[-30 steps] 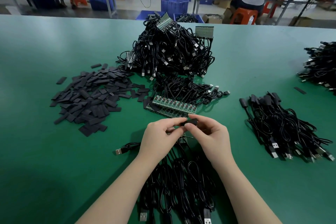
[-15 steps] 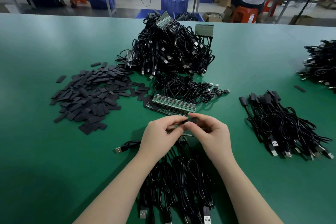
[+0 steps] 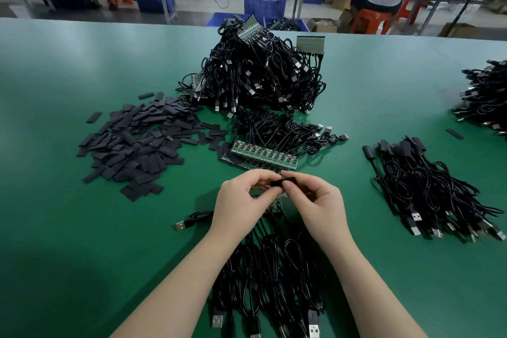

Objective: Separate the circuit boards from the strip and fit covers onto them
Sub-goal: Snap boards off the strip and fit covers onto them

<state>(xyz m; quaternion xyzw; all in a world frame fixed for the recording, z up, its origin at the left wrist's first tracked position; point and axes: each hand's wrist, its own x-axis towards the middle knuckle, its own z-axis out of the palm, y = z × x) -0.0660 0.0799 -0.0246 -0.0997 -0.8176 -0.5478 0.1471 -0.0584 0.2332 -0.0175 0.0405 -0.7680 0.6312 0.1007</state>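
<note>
Above green table (image 3: 82, 228), left hand (image 3: 241, 206) and right hand (image 3: 318, 206) grip pinch black cover (image 3: 284, 182) between fingertips.

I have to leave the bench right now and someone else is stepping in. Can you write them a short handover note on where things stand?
Left hand and right hand: both pinch one black cover above the table; the board inside the grip is hidden.
Loose covers lie piled to the left.
An uncut board strip lies just beyond the hands, the big unprocessed cable heap behind it.
Done: covered cables stacked on the right.
Left: finish this cover, then the remaining strips; the cables under the forearms look part of the current strip.
</note>
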